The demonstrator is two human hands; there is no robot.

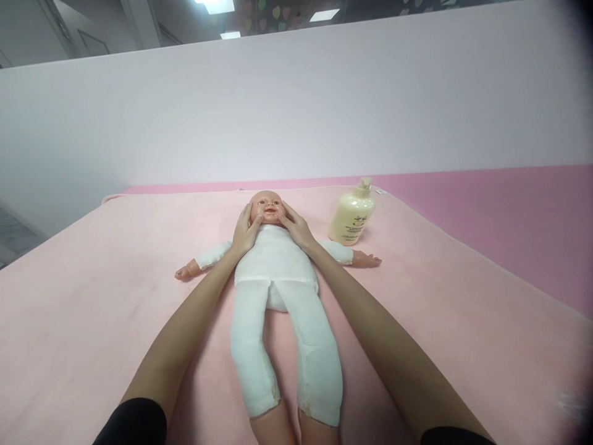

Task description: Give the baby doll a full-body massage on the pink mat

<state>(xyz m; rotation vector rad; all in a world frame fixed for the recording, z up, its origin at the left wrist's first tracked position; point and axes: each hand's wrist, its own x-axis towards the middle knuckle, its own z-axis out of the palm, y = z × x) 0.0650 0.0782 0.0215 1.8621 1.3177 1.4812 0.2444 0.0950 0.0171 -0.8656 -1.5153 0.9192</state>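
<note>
A baby doll (278, 254) with a white cloth body lies on its back, its head at the far end and its legs toward me. My left hand (246, 230) cups the left side of the doll's head, thumb on the cheek. On the other side my right hand (298, 227) holds the head the same way, its thumb near the mouth. The doll's arms stretch out sideways, each passing behind one of my wrists. The ends of its legs run out of view at the bottom.
A pale yellow pump bottle (351, 217) stands slightly tilted beside the doll's arm at right. Under everything lies a pink blanket (115, 266) over a pink surface (514, 228). A white wall panel (296, 111) rises behind the far edge.
</note>
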